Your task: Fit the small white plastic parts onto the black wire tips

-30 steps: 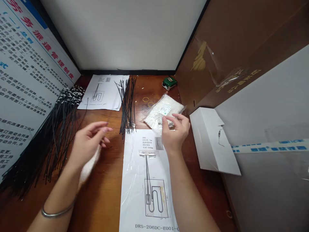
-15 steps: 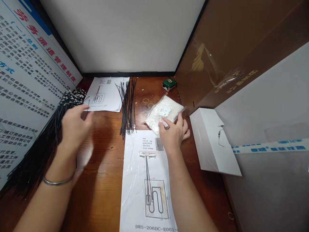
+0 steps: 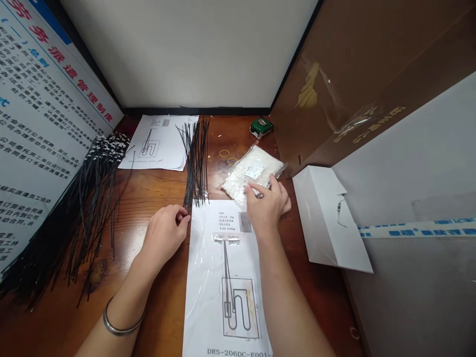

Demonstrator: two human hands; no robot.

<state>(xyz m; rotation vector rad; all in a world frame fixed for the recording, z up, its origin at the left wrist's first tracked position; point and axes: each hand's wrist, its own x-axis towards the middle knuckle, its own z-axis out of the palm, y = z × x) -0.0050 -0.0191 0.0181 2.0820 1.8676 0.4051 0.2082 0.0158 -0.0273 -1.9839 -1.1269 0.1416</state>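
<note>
My left hand [image 3: 166, 235] pinches the near end of a thin black wire at the foot of a small bundle of black wires [image 3: 196, 158] lying in the middle of the wooden table. My right hand [image 3: 267, 203] rests at the near end of a clear bag of small white parts [image 3: 253, 171], its fingertips closed in a pinch at the bag's mouth; what they hold is too small to make out. Between my hands lies a laminated drawing sheet [image 3: 226, 277] with a U-shaped outline and a small metal piece [image 3: 226, 238] on it.
A large heap of black wires with white tips [image 3: 74, 213] lies at the left against a printed board [image 3: 40, 114]. A second drawing sheet [image 3: 158, 141] lies at the back. A green tape measure [image 3: 261, 127], rubber bands [image 3: 224, 153] and a white box [image 3: 327, 218] sit to the right.
My left hand swung out to the big wire heap at the left, then came back to the small bundle and pinched a wire end. My right hand dropped onto the bag's mouth.
</note>
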